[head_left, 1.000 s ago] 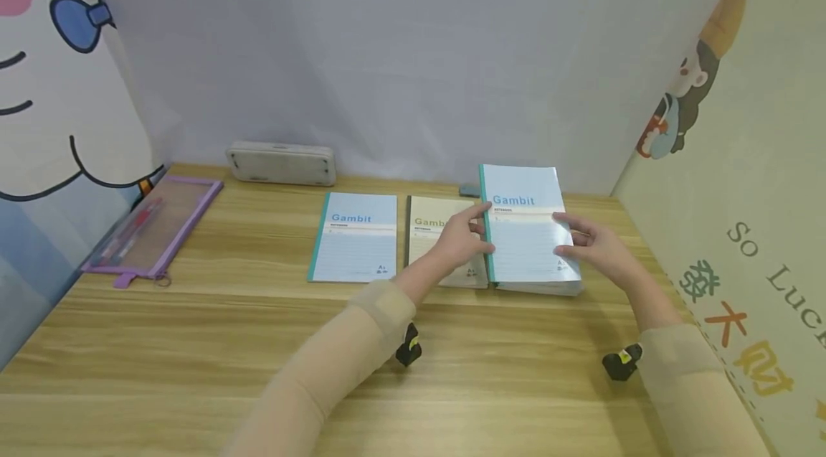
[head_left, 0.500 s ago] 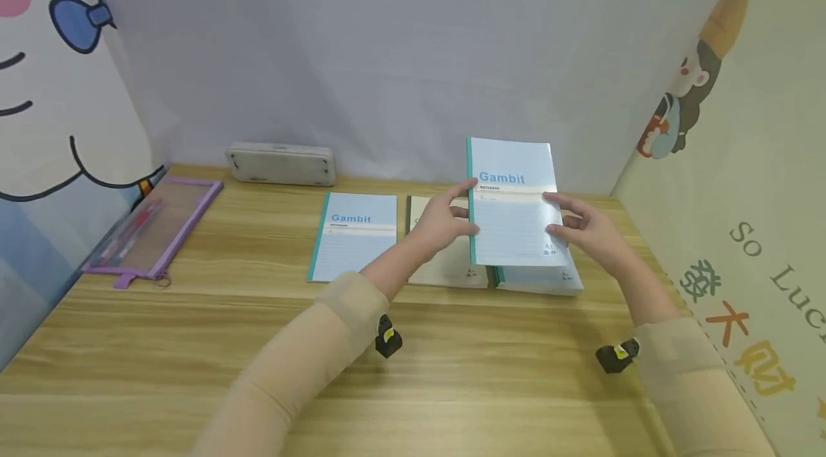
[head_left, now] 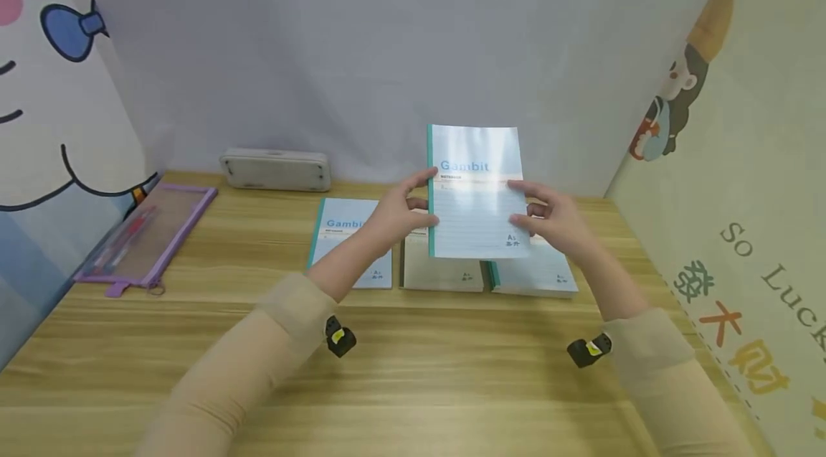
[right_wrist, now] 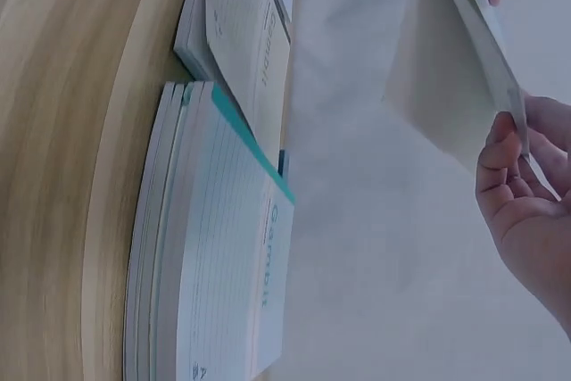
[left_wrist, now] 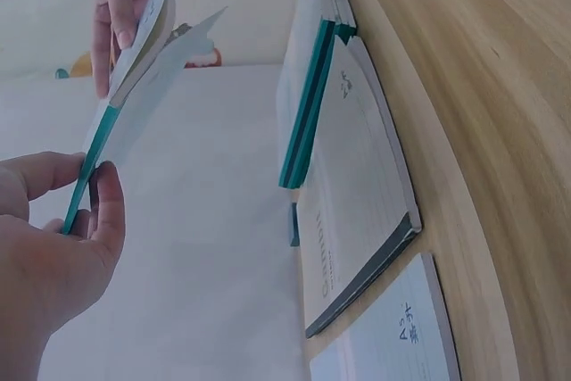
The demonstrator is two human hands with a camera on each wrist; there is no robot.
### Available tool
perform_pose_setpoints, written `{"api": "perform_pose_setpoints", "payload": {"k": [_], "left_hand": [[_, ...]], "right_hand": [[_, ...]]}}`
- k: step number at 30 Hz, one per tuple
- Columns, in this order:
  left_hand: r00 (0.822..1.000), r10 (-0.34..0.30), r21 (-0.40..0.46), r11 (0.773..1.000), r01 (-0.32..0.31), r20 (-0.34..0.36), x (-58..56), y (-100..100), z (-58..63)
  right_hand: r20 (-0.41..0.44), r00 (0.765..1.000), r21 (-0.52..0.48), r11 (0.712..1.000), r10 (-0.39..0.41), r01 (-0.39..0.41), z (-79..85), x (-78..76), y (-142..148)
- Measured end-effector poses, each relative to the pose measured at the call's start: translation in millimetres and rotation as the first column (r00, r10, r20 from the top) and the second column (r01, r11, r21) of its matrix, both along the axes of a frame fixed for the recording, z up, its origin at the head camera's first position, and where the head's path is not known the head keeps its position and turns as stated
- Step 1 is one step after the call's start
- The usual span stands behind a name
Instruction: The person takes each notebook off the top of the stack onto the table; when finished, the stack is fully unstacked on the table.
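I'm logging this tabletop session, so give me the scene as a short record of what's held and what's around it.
Held: blue notebook with teal spine, raised above the table
Left grip: pinches the spine edge
Right grip: pinches the opposite edge
Notebook row, left to right: single blue notebook, cream notebook, blue-topped stack
Back of table: white case
Far left: purple-edged pouch, apparently holding pens

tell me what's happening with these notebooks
A person's left hand pinches a light-blue notebook by its green spine, while the right hand pinches the opposite edge. It is held up above the table, where a blue stack, a cream notebook and another blue notebook lie in a row, right to left.
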State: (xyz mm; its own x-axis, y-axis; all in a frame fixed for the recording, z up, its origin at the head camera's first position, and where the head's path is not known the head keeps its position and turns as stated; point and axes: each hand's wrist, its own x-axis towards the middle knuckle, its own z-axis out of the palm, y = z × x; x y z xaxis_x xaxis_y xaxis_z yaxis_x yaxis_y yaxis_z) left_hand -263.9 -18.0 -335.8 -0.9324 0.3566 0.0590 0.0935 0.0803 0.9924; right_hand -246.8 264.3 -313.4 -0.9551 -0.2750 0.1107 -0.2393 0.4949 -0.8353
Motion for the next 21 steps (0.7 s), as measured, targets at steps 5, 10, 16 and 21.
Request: {"api": "perform_pose_setpoints", "payload": {"k": [5,10,16,21], "left_hand": [[1.0,-0.003,0.06,0.998,0.004,-0.014,5.1,-21.7,9.4],[0.999,0.002,0.098,0.995,0.003,-0.05,9.7,-41.6,13.5],[0.996,0.023,0.147,0.989,-0.011,-0.084,16.4,-64.6,17.2],[0.993,0.04,0.152,0.988,-0.023,-0.11,21.7,-88.5,18.3]], "right_hand": [[0.01,1.0,-0.067,0.998,-0.004,0.004,1.5,-1.5,-18.6],[0.009,1.0,-0.146,0.989,0.02,-0.019,3.2,-2.6,-35.9],[-0.004,0.999,-0.138,0.99,0.033,-0.033,5.4,-1.9,-55.7],[-0.071,0.993,-0.055,0.994,0.092,-0.096,2.8,-2.4,-73.6]]}}
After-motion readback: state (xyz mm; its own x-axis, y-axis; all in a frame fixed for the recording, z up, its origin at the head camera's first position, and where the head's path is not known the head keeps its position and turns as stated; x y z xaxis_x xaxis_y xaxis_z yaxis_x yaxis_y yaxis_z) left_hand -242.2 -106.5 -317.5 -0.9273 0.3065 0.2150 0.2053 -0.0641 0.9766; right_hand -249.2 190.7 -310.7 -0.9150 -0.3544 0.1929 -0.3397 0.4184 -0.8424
